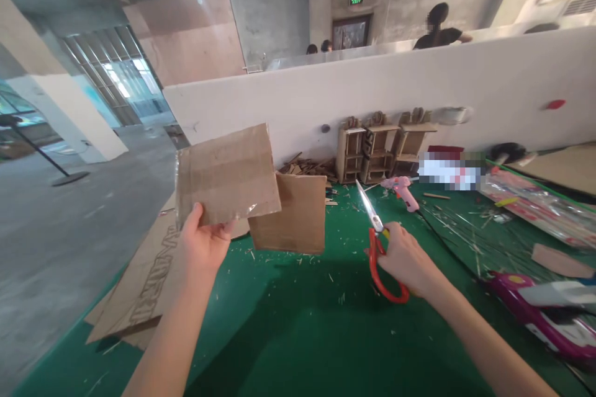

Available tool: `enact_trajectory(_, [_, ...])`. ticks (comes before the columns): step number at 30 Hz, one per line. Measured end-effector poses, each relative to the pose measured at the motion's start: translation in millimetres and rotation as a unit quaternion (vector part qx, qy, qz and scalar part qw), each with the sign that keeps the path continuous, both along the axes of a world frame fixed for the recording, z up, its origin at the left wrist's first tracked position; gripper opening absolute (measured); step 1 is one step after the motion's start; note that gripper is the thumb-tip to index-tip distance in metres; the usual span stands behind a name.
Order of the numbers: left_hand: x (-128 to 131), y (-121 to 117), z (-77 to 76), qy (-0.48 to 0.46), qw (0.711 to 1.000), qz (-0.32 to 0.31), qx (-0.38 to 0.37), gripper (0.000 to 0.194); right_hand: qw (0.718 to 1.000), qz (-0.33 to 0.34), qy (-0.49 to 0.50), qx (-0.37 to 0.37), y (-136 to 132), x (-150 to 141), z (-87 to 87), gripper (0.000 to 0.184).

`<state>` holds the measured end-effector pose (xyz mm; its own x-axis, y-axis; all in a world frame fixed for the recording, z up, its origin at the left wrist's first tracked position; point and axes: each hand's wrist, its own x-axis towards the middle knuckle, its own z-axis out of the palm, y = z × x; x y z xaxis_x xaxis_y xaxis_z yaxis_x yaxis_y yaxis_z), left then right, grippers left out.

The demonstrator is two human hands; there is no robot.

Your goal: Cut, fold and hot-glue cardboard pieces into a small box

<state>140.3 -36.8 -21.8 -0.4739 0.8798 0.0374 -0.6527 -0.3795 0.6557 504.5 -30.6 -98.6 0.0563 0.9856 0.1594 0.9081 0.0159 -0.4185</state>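
Observation:
My left hand grips a rectangular cardboard piece by its lower edge, thumb on the near face, lifted over the left of the table. Behind it and to the right is a second, squarish cardboard piece, partly covered by the first; whether the two touch, I cannot tell. My right hand is closed around a pair of scissors with red handles, blades pointing up and away, apparently together. A pink glue gun lies just beyond the scissors.
Printed cardboard sheets lie at the left edge of the green table. Cardboard models stand along the white partition beside scraps. On the right are a purple tool and a cord. People are beyond the partition.

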Motion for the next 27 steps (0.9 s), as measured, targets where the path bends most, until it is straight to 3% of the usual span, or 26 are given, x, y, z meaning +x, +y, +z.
enact_trajectory(3, [4.0,-0.7,6.8,-0.004,0.999,0.041,-0.012,0.02,0.998,0.005,-0.052,0.039,1.6,7.2,5.8,0.059])
enact_trajectory(5, [12.3,-1.9,9.9,0.0,0.998,0.057,-0.042,0.023,0.993,0.066,-0.034,0.091,-6.7,-0.3,22.4,0.065])
enact_trajectory(8, [30.0,-4.9,13.1,0.005,0.997,0.043,-0.064,0.022,0.961,0.254,0.104,0.036,-23.8,-30.5,48.5,0.083])
enact_trajectory(10, [41.3,-6.0,14.8,-0.01,0.998,0.015,-0.065,0.02,0.922,0.318,0.22,0.002,-28.9,-57.5,54.3,0.076])
enact_trajectory(13, [48.1,-1.6,19.4,-0.045,0.997,-0.034,-0.047,0.023,0.88,0.276,0.386,-0.005,-24.1,-90.0,42.6,0.031])
enact_trajectory(15, [41.7,7.0,24.8,-0.059,0.998,-0.026,-0.023,0.025,0.875,0.271,0.402,-0.023,-20.2,-97.7,29.7,0.03])
enact_trajectory(20, [4.2,33.1,35.3,-0.014,0.994,0.107,-0.023,0.021,0.888,0.258,0.38,-0.017,-25.5,-76.1,14.5,0.029])
enact_trajectory(23, [-7.0,40.3,28.7,0.037,0.989,0.14,-0.029,0.019,0.89,0.205,0.405,0.03,-24.6,-57.5,13.7,0.029])
enact_trajectory(27, [-5.3,48.1,10.9,0.031,0.991,0.104,-0.081,0.01,0.868,0.157,0.469,0.043,-12.3,-42.8,4.4,0.027])
